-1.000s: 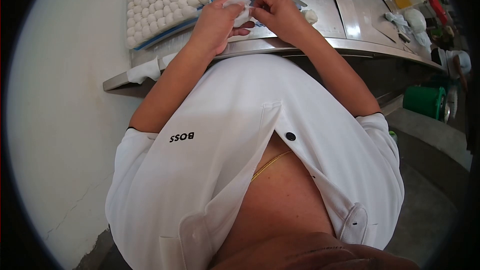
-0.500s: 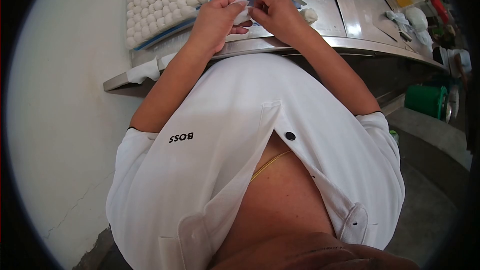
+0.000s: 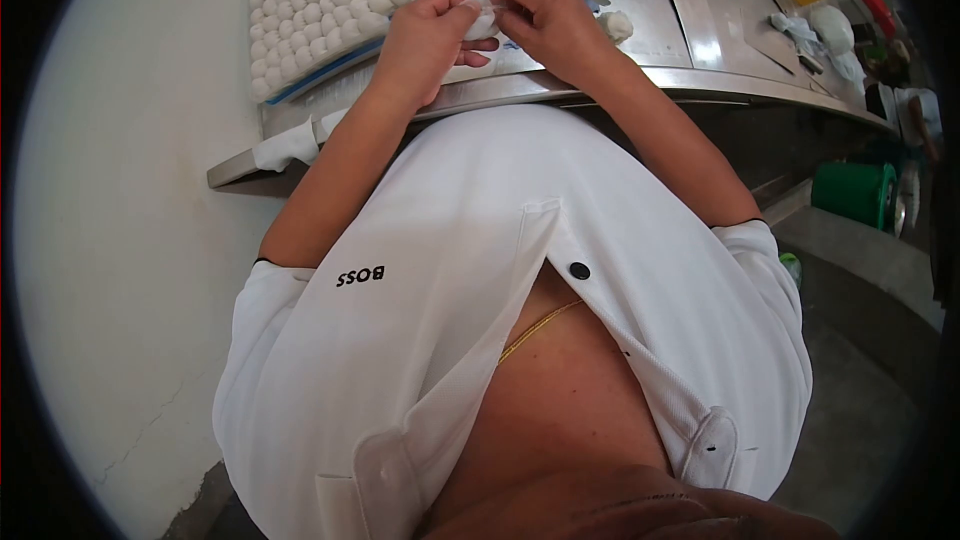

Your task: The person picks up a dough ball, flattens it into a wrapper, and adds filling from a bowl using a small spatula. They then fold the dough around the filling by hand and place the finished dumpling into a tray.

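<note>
dumpling wrapper (image 3: 484, 18): pinched between left hand (image 3: 425, 40) and right hand (image 3: 545, 20), just right of the tray of dumplings (image 3: 320, 10). keep folds small, press edges evenly.

Glossy steel table (image 3: 640, 0); soft, matt white dough wrapper (image 3: 483, 18).
</note>
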Motion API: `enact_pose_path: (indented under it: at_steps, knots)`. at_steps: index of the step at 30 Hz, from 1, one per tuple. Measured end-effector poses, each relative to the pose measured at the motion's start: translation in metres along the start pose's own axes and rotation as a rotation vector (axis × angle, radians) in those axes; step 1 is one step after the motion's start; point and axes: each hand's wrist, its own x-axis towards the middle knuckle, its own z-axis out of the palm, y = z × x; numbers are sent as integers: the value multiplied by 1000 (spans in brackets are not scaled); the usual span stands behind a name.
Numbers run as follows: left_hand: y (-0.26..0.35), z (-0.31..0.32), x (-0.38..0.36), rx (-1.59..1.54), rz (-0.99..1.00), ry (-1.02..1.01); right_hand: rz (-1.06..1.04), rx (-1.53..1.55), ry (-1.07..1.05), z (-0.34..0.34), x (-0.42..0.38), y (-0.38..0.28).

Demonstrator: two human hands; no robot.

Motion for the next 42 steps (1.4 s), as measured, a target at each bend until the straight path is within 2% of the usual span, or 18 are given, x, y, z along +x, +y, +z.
enact_pose_path:
  at_steps: [1,2,4,5,7,10,16,25,32,35,37,38,40,42]
  knots:
    - [1,1,-1,35,-8,1,90,30,-38,-2,0,-2]
    - [2,1,-1,34,-9,1,91,29,-39,0,0,1]
    - [2,-2,0,113,-11,-33,-34,2,20,5,1,9]
    - [1,-2,0,113,-12,-33,-34,2,20,5,1,10]
    - [-2,-3,-1,30,56,-7,-56,-17,36,5,2,10]
    - [-1,-7,-1,-91,44,22,-36,-25,140,6,2,9]
    - [-7,-14,2,-164,-12,-47,-92,-141,205,8,0,7]
    - [-9,-18,9,-51,-106,-21,-91,-269,190,10,-2,7]
    - [1,-38,18,-31,-59,13,-95,-289,196,9,0,14]
    - [-1,-39,17,-106,-19,43,-11,-203,226,4,5,17]
    - [-2,-31,9,6,-36,26,229,78,127,-2,6,11]
    - [-2,-27,7,6,-36,25,230,78,128,-2,6,11]
    - [-2,-19,4,74,-54,-211,292,188,129,-3,7,12]
    - [-1,-10,3,83,-47,-216,292,206,109,-4,8,14]
